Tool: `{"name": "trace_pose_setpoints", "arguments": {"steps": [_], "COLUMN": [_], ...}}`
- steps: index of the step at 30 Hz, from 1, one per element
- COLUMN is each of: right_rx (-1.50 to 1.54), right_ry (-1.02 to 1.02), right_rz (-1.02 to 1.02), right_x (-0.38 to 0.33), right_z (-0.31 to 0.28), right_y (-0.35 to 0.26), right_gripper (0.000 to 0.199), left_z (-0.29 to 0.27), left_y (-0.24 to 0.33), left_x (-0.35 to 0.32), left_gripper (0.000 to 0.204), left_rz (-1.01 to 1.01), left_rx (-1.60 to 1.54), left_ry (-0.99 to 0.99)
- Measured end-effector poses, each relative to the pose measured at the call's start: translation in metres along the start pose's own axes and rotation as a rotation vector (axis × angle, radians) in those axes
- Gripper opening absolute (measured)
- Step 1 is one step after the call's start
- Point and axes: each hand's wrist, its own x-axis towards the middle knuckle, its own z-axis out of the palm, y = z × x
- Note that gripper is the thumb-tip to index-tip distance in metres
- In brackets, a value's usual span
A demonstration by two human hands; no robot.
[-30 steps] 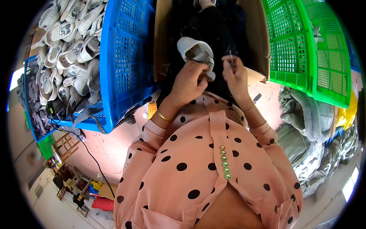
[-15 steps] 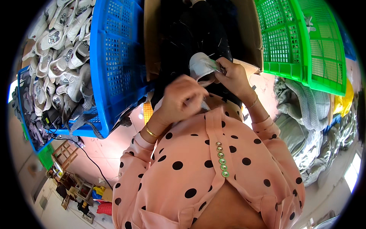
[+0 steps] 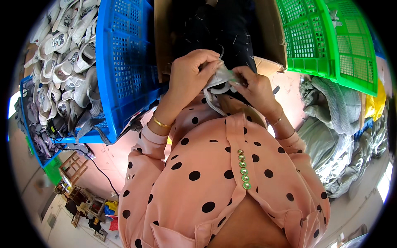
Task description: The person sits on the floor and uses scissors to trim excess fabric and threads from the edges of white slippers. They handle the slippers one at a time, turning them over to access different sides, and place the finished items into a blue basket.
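Observation:
Over my lap I hold a white shoe upper (image 3: 223,77), partly covered by my fingers. Closed on its left side, my left hand (image 3: 188,76) pinches the material between thumb and fingers. My right hand (image 3: 255,89) is closed at the upper's right edge, the thumb and fingertips against it. A small pale green bit shows by the right fingertips, too small to make out. Below my hands a whitish strip or loop hangs from the upper toward my blouse. Dark trousers (image 3: 225,35) with bits of thread on them lie beneath.
At the left stands a blue plastic basket (image 3: 126,70) beside a heap of white shoe uppers (image 3: 62,62). A cardboard box (image 3: 271,35) surrounds my legs. Green crates (image 3: 308,37) rise at the right, above grey cloth and bags (image 3: 331,136). A black cable (image 3: 101,168) runs at left.
My left hand has moved up and forward from near my blouse and now grips the upper. The upper has turned and is more covered; my right hand has shifted slightly down.

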Motion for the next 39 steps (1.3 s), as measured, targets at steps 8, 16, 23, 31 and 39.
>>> {"name": "trace_pose_setpoints", "arguments": {"steps": [8,16,23,31,39], "right_rx": [-0.219,-0.31,-0.326,-0.05,-0.042], "right_ry": [-0.041,-0.18,-0.157,-0.031,-0.197], "right_rz": [-0.072,-0.085,-0.087,0.047,0.083], "right_x": [0.025,0.039,0.039,0.045,0.038], "right_z": [-0.024,-0.022,-0.019,-0.018,-0.03], "right_y": [0.01,0.017,0.014,0.03,0.029], "right_gripper": [0.04,0.036,0.037,0.038,0.038], "left_z": [0.01,0.016,0.018,0.027,0.044], "left_y": [-0.011,-0.012,-0.013,-0.01,-0.015], "left_x": [0.008,0.015,0.015,0.013,0.0], "left_gripper": [0.012,0.013,0.014,0.011,0.032], "left_rz": [0.014,0.09,0.096,-0.191,-0.505], "left_rx": [0.01,0.102,0.136,-0.233,-0.993], "left_ry": [-0.009,0.032,0.064,0.173,0.034]}}
